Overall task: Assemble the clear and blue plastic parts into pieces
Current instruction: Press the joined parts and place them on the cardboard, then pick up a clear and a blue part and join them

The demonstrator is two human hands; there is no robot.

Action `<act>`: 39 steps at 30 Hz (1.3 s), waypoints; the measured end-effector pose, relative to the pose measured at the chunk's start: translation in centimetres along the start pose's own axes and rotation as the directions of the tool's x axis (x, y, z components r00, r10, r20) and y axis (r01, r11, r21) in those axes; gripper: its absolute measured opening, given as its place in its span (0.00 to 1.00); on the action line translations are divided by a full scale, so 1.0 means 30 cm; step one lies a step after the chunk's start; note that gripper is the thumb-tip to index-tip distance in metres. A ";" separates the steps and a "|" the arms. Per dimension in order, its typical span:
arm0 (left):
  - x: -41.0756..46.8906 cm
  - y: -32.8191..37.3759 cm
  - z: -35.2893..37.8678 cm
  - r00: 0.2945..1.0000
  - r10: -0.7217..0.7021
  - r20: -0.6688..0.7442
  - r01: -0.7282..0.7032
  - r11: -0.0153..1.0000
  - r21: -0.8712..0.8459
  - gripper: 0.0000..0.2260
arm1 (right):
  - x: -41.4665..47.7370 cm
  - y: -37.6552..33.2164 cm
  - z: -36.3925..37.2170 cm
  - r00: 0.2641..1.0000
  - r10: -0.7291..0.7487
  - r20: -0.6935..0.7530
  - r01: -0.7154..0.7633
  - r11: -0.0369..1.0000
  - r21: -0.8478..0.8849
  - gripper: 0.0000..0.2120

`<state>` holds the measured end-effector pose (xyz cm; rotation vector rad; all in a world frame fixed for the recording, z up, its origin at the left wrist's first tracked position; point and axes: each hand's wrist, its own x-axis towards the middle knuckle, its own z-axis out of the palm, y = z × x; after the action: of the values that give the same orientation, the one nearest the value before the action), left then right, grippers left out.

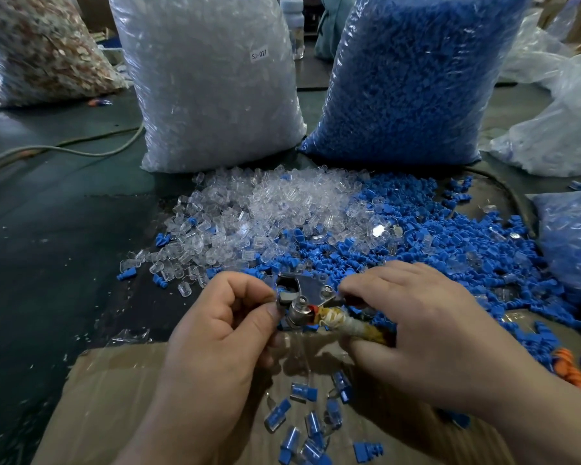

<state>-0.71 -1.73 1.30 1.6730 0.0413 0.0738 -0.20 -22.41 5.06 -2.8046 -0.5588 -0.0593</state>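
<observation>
Left hand [222, 327] pinches metal tool [302, 297] head; right hand [416, 323] grips its wrapped handle, above assembled pieces [304, 392] on cardboard [114, 397].

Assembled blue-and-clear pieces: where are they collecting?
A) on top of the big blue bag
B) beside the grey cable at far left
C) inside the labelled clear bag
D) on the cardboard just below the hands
D: the assembled pieces lie scattered on the cardboard at the near edge of the view, below the left hand and right hand, which both hold a metal tool.
</observation>
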 end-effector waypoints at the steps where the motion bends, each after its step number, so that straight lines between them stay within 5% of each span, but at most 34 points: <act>1: 0.001 0.004 -0.003 1.000 -0.007 -0.004 0.007 1.000 -0.027 0.15 | -0.001 0.003 -0.001 1.000 0.000 -0.003 0.000 1.000 0.017 0.32; 6: 0.002 -0.009 -0.014 0.999 -0.032 0.009 0.033 0.998 -0.045 0.12 | 0.023 0.024 0.018 0.994 0.052 -0.093 -0.064 0.990 -0.128 0.30; 13: 0.002 -0.028 -0.002 0.995 -0.095 0.001 0.095 0.993 0.064 0.13 | 0.079 0.041 0.036 0.987 0.162 0.024 -0.154 0.968 -0.200 0.30; 17: -0.006 -0.027 0.008 0.995 -0.095 0.002 0.094 0.990 0.109 0.12 | 0.042 -0.046 0.043 0.984 0.007 -0.176 -0.025 0.995 -0.100 0.21; 22: -0.030 -0.017 0.017 0.996 0.039 0.075 -0.052 0.982 0.180 0.04 | 0.038 -0.096 0.076 0.973 -0.156 -0.168 0.148 0.987 -0.059 0.15; 24: -0.038 -0.007 0.015 0.992 0.074 0.103 -0.090 0.982 0.165 0.13 | 0.039 -0.088 0.069 0.970 -0.152 -0.189 0.146 0.988 -0.043 0.15; 27: -0.029 0.006 0.007 0.995 0.082 0.061 -0.091 0.985 0.149 0.09 | 0.034 -0.083 0.076 0.946 -0.230 -0.228 0.231 0.973 -0.021 0.09; 30: -0.016 0.011 -0.008 0.988 -0.005 0.152 -0.026 0.979 0.203 0.16 | 0.036 -0.093 0.075 0.936 -0.271 -0.224 0.277 0.961 -0.006 0.03; 36: -0.016 0.015 -0.020 0.980 0.044 0.196 -0.066 0.992 0.108 0.17 | 0.019 -0.116 0.057 0.998 -0.045 -0.042 0.054 0.965 0.255 0.17; 38: -0.023 0.016 -0.015 0.969 0.116 0.217 -0.140 0.986 0.095 0.14 | 0.012 -0.113 0.046 0.997 0.060 0.058 -0.081 0.861 0.502 0.18; 39: -0.028 0.018 -0.012 0.958 0.170 0.232 -0.202 0.972 0.119 0.12 | 0.012 -0.110 0.038 0.982 0.111 0.155 -0.186 0.723 0.665 0.17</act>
<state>-1.59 -1.48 1.85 1.8146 -0.2856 0.0275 -1.14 -19.05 4.88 -2.1171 -0.2845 0.2764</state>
